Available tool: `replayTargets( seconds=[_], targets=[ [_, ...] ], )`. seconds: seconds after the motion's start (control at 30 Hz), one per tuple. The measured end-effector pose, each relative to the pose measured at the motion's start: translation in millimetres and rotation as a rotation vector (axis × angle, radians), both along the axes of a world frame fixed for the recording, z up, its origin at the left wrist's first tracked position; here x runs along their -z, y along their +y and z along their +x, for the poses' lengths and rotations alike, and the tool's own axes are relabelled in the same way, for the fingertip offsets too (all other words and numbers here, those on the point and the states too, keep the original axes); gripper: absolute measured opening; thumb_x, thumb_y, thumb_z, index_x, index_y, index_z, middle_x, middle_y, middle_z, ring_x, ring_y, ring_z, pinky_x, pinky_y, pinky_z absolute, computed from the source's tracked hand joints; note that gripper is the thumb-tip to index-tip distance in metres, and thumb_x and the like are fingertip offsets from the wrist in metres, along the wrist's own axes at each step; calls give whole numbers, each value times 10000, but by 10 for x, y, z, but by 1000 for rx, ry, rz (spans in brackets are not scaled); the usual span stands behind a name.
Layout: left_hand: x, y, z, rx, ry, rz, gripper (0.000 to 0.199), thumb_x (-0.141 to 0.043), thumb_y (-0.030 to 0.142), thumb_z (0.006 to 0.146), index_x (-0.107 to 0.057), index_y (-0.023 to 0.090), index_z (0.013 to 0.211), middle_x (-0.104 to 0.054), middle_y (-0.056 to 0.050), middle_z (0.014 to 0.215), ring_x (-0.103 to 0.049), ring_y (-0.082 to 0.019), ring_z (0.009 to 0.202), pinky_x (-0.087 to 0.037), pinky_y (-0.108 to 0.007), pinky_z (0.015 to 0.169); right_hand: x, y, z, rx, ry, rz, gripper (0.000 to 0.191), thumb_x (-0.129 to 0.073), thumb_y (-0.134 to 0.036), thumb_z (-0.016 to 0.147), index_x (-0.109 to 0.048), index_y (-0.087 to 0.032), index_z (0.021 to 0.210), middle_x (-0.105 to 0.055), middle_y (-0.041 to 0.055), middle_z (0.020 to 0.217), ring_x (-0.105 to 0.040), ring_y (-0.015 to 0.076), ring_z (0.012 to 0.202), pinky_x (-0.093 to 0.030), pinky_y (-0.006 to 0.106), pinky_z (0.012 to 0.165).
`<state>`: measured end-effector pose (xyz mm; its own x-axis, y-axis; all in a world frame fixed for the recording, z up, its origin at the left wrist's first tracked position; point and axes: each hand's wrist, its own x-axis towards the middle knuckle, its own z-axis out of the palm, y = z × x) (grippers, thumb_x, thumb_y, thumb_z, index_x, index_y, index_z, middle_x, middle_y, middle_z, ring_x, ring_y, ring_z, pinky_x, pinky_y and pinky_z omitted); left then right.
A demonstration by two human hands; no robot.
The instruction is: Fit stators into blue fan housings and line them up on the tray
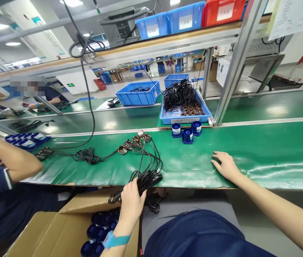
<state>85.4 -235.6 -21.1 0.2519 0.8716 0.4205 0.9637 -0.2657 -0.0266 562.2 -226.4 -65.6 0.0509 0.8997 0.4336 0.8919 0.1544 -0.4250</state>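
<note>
My left hand (pixel 132 198) is closed on a bundle of black cables (pixel 148 178) at the bench's front edge; its fingertips are partly hidden by the loops. From the bundle, cables run up to several copper-wound metal rings (pixel 134 142) lying on the green mat. A blue band circles my left wrist. My right hand (pixel 225 166) rests on the green mat (pixel 269 150) with fingers apart, holding nothing. Three dark blue round housings (pixel 188 136) stand beyond it, in front of a shallow blue tray (pixel 185 120) of black cables and copper-wound parts.
Below the bench edge, an open cardboard box (pixel 47 228) holds several blue housings (pixel 98 232). A co-worker's arm (pixel 15 157) reaches in at left, near rows of blue housings (pixel 27 140). A cable (pixel 94 117) hangs from above. A metal post (pixel 233 67) rises behind the mat.
</note>
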Motion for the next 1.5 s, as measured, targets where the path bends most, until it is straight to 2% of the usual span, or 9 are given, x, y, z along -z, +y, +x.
replayTargets(
  seconds=[0.17, 0.33, 0.53, 0.7, 0.9, 1.07, 1.17, 1.33, 1.5],
  targets=[
    [307, -188, -94, -64, -122, 230, 367, -549, 338, 942, -528, 84, 1205, -619, -199, 1130, -584, -343, 1075, -494, -458, 873, -303, 339, -807, -243, 311, -178, 303, -596, -374, 934, -712, -196, 1149, -718, 115, 1195, -673, 266, 1103, -529, 442, 1007],
    [393, -318, 79, -139, -242, 192, 327, -530, 376, 961, -547, 117, 1160, -589, -186, 1118, -568, -346, 1101, -488, -513, 928, -679, 1097, -1799, -297, 396, -331, 270, -619, -297, 948, -707, -162, 1164, -746, 104, 1090, -698, 230, 994, -537, 368, 920],
    [131, -363, 168, -193, -547, -4, 611, -662, 716, 795, -559, 189, 1089, -596, -90, 1019, -595, -292, 972, -538, -480, 856, -935, 2031, -2881, -365, 353, -369, 402, -426, -417, 1064, -744, -172, 1084, -729, 105, 1138, -627, 218, 1148, -454, 312, 1001],
    [-156, -382, 300, -245, -717, -64, 650, -691, 706, 784, -562, 182, 1147, -605, -55, 946, -626, -225, 825, -563, -399, 759, -863, 2272, -3236, -329, 298, -466, 615, -363, -556, 1057, -757, -116, 884, -735, 191, 1008, -647, 296, 1088, -462, 346, 952],
    [-441, -400, 554, 46, -602, 26, 174, -570, 282, 979, -582, 175, 1116, -631, -67, 892, -645, -178, 776, -556, -304, 700, -789, 2199, -3179, -264, 379, -417, 477, -584, -535, 977, -717, -135, 753, -735, 159, 887, -676, 270, 933, -475, 333, 886],
    [-658, -524, 811, 191, -661, -29, 240, -484, 90, 964, -564, 195, 1165, -647, -77, 955, -667, -165, 846, -570, -273, 738, -783, 1999, -3080, -192, 610, -309, 226, -663, -369, 900, -738, -156, 887, -750, 93, 963, -678, 241, 956, -504, 341, 908],
    [-677, -619, 986, 406, -732, -213, 314, -458, 58, 947, -545, 208, 1208, -645, -82, 952, -670, -173, 863, -584, -277, 745, -812, 1786, -2888, -164, 758, -242, 312, -541, -392, 946, -704, -146, 1047, -747, 91, 1006, -695, 209, 891, -552, 340, 842],
    [-634, -633, 1306, 791, -733, -488, 449, -481, 58, 912, -472, 227, 1327, -675, -83, 1013, -664, -169, 830, -585, -278, 721, -1088, 1459, -2001, -153, 1177, 97, 405, -645, -559, 871, -563, -190, 1016, -706, 46, 926, -683, 163, 736, -591, 295, 668],
    [-720, -92, 1754, 836, -851, -734, 341, -535, 210, 963, -491, 217, 1301, -678, -68, 1033, -661, -148, 823, -575, -275, 752, -1696, 1146, -728, -41, 1091, 538, 612, -705, -554, 878, -416, -253, 1326, -674, 76, 1106, -704, 196, 865, -614, 319, 671]
  ],
)
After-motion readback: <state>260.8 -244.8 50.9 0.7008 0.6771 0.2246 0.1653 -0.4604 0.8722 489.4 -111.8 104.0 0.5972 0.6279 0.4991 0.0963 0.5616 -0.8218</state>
